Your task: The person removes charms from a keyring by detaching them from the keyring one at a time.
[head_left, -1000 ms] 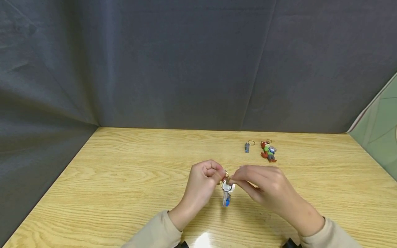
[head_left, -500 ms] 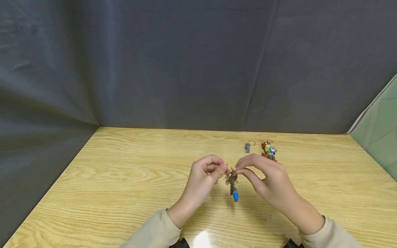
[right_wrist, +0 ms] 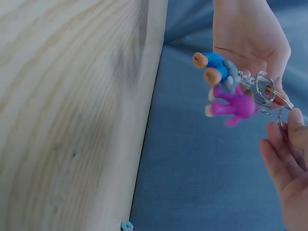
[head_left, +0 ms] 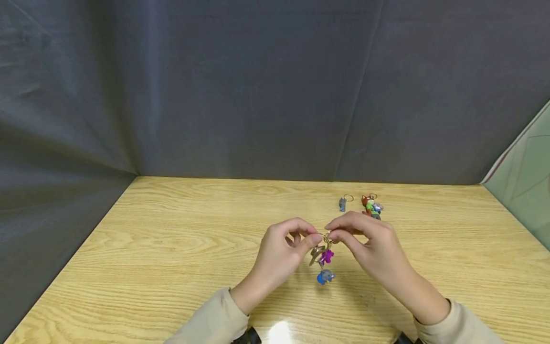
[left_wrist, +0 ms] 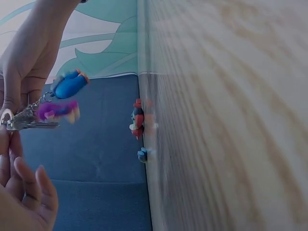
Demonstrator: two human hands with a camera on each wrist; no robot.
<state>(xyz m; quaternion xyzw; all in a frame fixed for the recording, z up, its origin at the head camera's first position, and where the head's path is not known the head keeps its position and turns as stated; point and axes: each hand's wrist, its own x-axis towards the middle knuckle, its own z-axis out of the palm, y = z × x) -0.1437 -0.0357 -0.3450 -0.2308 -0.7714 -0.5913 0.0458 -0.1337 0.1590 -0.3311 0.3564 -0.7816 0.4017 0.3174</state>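
Two hands, yours, raised above the table (head_left: 172,248): left hand (head_left: 279,255) and right hand (head_left: 374,253) both pinch one key ring (head_left: 325,239) between fingertips; purple charm (head_left: 327,256), blue charm (head_left: 325,276) dangle beneath.

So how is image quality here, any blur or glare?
Head view: sharp, with a bright glare patch on the table near its front edge. Left wrist view: purple charm and tabletop smeared. Right wrist view: purple charm motion-blurred, wood grain soft.

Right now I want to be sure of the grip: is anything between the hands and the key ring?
Nothing visible: the left hand and right hand both pinch the key ring directly, charms dangling free.
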